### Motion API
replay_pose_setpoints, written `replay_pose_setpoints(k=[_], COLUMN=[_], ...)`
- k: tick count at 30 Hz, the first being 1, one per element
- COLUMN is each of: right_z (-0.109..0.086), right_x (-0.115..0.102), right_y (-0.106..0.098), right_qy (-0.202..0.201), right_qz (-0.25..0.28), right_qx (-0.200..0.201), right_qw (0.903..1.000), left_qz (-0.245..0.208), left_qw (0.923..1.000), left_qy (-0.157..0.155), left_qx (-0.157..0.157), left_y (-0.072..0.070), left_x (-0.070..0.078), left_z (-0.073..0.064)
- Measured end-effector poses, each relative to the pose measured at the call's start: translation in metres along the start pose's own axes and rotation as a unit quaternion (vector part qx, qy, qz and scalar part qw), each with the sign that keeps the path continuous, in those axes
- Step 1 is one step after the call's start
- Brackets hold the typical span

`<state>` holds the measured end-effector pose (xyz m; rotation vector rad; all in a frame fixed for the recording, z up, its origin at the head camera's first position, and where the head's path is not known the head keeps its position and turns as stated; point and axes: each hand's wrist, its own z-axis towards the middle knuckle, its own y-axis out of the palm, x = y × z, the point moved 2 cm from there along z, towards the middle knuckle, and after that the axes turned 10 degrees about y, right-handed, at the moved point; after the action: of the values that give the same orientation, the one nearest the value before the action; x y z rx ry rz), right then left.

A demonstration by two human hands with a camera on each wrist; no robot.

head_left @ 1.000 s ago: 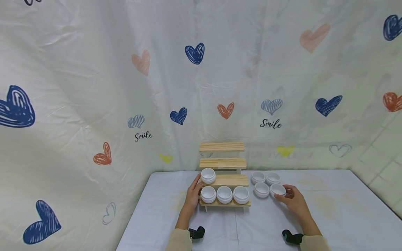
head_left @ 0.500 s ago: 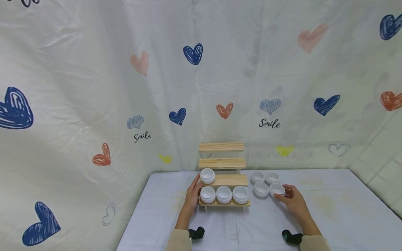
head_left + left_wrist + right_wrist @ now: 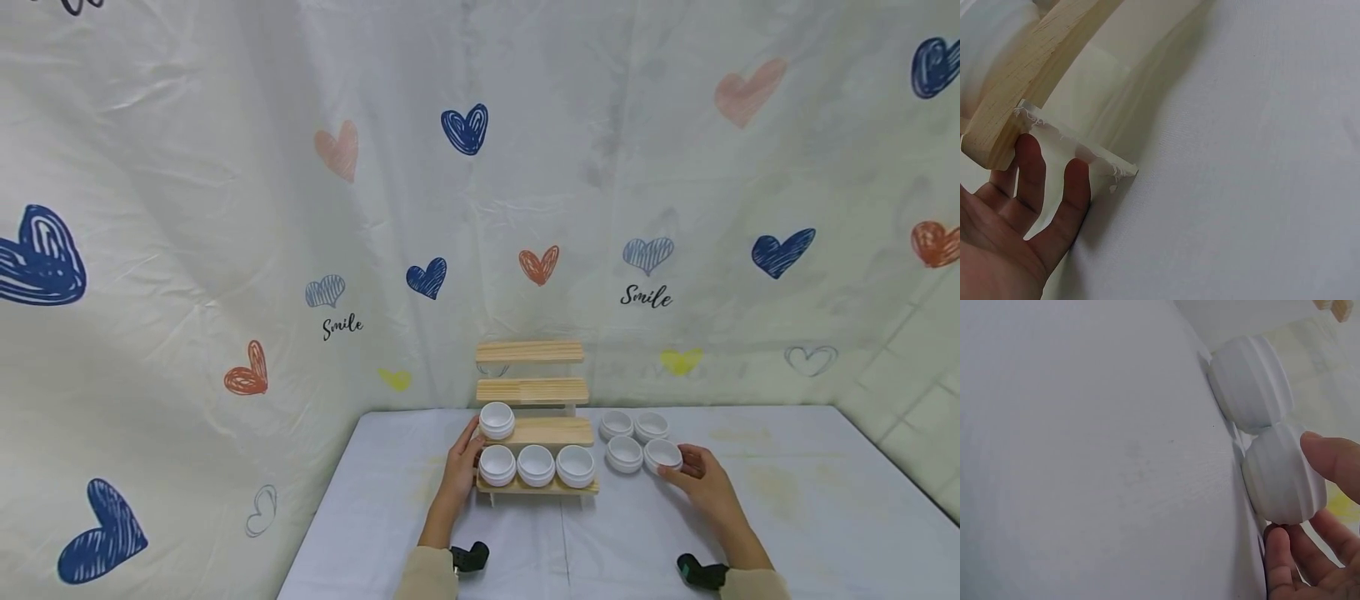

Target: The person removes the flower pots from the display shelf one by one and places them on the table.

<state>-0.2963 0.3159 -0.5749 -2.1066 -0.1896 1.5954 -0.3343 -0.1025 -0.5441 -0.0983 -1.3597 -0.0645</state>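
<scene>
A tiered wooden stand (image 3: 536, 487) carries several small white bowls: a row along the lowest shelf, and one bowl (image 3: 497, 421) at the left of the second shelf. My left hand (image 3: 461, 467) holds the stand's left side; in the left wrist view bent fingers (image 3: 1030, 165) touch a shelf end and the clear side support (image 3: 1079, 140). On the table to the right, my right hand (image 3: 703, 483) grips the front-right bowl (image 3: 663, 455) of a loose group. In the right wrist view, thumb and fingers lie on opposite sides of this bowl (image 3: 1282, 478), which stands against a neighbouring bowl (image 3: 1250, 384).
The other loose bowls (image 3: 624, 454) stand close together, between the stand and my right hand. White cloth covers the table (image 3: 525, 550). Behind it hangs a heart-printed curtain (image 3: 555, 183). The upper two shelves (image 3: 532, 390) hold no bowls.
My right hand has shifted very slightly to the right at the same bowl. The left hand, the stand and the bowls stay put; the head view wobbles a little.
</scene>
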Motion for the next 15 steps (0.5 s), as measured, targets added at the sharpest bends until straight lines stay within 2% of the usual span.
replay_pose_setpoints(k=[4, 10, 15], right_z=[-0.003, -0.008, -0.014], right_x=[0.001, 0.001, 0.002], right_y=[-0.002, -0.004, -0.004], right_qy=[0.02, 0.046, 0.066], right_qz=[0.018, 0.07, 0.094], right_qx=[-0.009, -0.022, -0.008], right_qw=[0.9996, 0.9962, 0.9934], left_qz=[0.002, 0.0, -0.005], left_qw=[1.0, 0.9999, 0.9999], left_qy=[0.009, 0.016, 0.009], left_qx=[0.0, 0.002, 0.0], left_y=[0.001, 0.001, -0.001], left_x=[0.005, 0.002, 0.0], left_z=[-0.003, -0.002, 0.0])
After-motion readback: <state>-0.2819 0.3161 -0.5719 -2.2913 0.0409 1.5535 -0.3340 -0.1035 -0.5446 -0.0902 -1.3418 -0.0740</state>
